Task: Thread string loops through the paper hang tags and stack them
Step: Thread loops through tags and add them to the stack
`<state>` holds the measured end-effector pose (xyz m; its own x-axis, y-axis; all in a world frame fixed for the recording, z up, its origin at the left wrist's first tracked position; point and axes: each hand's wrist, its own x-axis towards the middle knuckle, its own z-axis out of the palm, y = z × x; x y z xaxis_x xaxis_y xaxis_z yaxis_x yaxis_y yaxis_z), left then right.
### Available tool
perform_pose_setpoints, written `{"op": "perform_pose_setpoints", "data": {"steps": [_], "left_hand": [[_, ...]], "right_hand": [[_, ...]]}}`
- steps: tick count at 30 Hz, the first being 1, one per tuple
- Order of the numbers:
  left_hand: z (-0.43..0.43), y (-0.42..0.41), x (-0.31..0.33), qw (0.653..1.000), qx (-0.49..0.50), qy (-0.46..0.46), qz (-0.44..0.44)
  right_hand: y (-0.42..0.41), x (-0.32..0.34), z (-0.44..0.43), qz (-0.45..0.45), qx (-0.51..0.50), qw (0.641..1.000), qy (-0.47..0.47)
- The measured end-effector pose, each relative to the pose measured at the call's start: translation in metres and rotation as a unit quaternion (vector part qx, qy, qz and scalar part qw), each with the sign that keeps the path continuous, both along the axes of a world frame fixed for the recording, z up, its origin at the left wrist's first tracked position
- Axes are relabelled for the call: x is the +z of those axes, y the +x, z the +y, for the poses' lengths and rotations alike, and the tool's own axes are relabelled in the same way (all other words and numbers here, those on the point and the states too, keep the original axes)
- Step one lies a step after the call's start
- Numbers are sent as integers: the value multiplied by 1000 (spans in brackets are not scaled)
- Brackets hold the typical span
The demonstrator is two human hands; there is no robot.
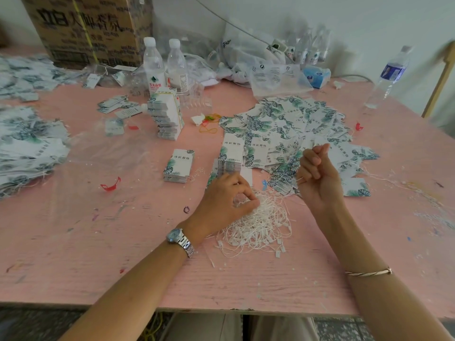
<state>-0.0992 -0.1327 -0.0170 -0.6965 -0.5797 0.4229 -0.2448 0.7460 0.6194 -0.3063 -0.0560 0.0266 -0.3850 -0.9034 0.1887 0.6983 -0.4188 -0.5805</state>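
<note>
Head view: tangled white string loops; left hand fingers pinch them; right hand curled, contents unclear.

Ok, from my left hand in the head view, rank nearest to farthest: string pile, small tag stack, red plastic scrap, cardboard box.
1. string pile, touching the left hand.
2. small tag stack, up and left.
3. red plastic scrap, farther left.
4. cardboard box, far back left.

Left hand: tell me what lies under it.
The left hand pinches into the edge of a tangled pile of white string loops; whatever lies beneath its palm is hidden.
</note>
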Motion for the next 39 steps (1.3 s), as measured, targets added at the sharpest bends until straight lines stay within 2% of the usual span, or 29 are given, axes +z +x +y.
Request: {"op": "perform_pose_setpoints", "data": {"steps": [5,9,13,16,22,27,30,35,39], "left_hand": [[1,1,-2,999,-13,-28,-11],[1,2,-2,999,-23,-44,2],[0,0,-4,998,-14,-56,4],[-1,0,-5,999,-11,-49,14],[-1,0,-3,999,-14,-44,4],[3,2,-1,998,-13,-61,14],[3,2,3,996,6,-67,55],[1,0,5,987,-2,-89,137],[-2,-1,2,979,-23,-104,174]], "right_hand": [[-1,0,-1,11,11,1000,-18],[3,-3,-1,109,2,994,11],[9,-2,-2,168,21,985,31],[8,0,0,164,1,985,45],[-5,8,4,103,-64,991,53],[-6,9,7,159,-69,983,65],[1,7,7,256,-23,962,88],[20,1,6,442,82,885,119],[26,-5,4,471,118,864,131]]}}
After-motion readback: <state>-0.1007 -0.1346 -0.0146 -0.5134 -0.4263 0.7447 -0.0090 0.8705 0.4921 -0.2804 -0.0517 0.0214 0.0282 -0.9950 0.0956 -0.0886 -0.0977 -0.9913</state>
